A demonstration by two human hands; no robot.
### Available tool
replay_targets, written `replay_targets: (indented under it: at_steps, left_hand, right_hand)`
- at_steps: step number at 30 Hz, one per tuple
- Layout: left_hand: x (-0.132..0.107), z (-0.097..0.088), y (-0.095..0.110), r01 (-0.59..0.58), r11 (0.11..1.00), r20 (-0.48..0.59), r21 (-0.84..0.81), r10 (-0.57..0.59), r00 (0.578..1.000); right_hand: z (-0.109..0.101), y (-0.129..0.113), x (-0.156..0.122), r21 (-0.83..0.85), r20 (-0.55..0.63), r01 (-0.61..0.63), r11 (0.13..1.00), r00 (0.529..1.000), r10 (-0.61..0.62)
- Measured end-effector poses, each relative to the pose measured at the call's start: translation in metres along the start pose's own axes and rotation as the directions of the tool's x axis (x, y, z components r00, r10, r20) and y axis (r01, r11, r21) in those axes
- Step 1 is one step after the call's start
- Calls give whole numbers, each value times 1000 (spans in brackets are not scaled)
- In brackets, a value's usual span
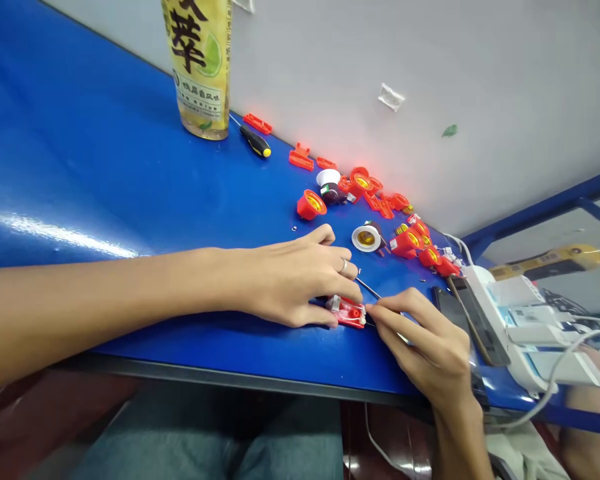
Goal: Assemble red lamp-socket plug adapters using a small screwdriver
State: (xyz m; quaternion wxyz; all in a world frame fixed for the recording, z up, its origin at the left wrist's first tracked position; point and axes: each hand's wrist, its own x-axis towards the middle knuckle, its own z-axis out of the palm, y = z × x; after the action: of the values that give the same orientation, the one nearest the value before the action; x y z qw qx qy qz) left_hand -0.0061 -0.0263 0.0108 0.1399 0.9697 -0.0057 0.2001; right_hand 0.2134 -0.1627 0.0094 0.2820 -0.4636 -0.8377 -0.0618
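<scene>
My left hand (300, 277) lies on the blue table (105, 187), its fingers curled down onto a small red and white plastic part (349, 311). A ring shows on one finger. My right hand (425, 343) is closed in a pinch on a thin metal tool (369, 288), a slim screwdriver by its look, whose tip meets the red part. Both hands touch at the part near the table's front edge.
Several red lamp-socket parts (405, 233) and a white socket (366, 237) lie behind the hands. A tea bottle (200, 67) and a black-handled screwdriver (255, 141) stand far back. A phone (460, 307) and a white power strip (530, 333) sit right.
</scene>
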Motion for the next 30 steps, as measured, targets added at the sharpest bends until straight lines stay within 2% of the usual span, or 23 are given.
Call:
replay_targets:
  at_steps: [7,11,19,23,30]
  left_hand:
    - [0,0,0,-10,1000,-3,-7,10,1000]
    - [0,1,-1,-13,1000,4,-17,13,1000]
    - [0,1,-2,-21,999,21,-37,22,1000]
    - [0,1,-2,-28,999,28,-20,28,999]
    - [0,4,-2,-47,999,11,-13,47,999]
  right_hand:
    - [0,0,-1,0,25,-11,1000,1000,11]
    - [-2,1,-1,-56,46,11,998,999,-8]
    - [-11,2,4,-137,204,114,984,975,-84]
    - [-13,3,5,-131,222,162,978,966,-130]
    - [-18,-1,7,-162,265,135,977,960,-89]
